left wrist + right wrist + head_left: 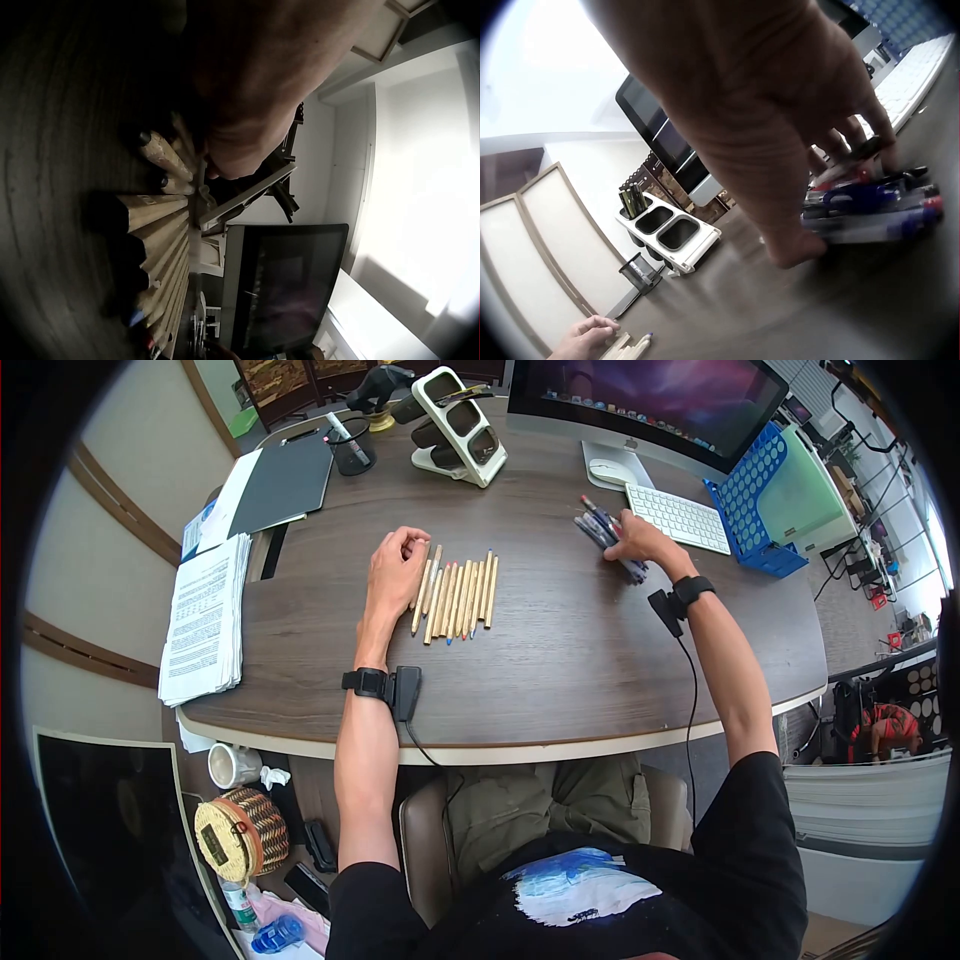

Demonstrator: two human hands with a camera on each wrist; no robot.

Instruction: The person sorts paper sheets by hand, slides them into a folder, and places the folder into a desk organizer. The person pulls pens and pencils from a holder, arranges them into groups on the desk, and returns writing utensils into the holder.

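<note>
Largest, the brown desk [540, 690] carried everything we considered. On its far side stood the monitor [640, 405], with the white keyboard [678, 518] in front of it, to the right. Near the middle we saw the wooden pencils [460, 600], lying roughly parallel in an uneven row. The right hand [645, 542] was clamped on the pens [874, 226], a loose bundle on the desk just left of the keyboard, thumb on one side and fingers on the other. The left hand [393, 570] had its fingers curled at the row's left edge; we could not tell whether it pinched a pencil.

Of the smallest items, taken singly, we judged each pen light, stiff and smooth, apt to slide or roll from a loose bundle, and best held around mid-barrel with the others squeezed alongside. We judged each pencil light and rigid, less slippery, fragile only at its point, and best pinched mid-shaft.
</note>
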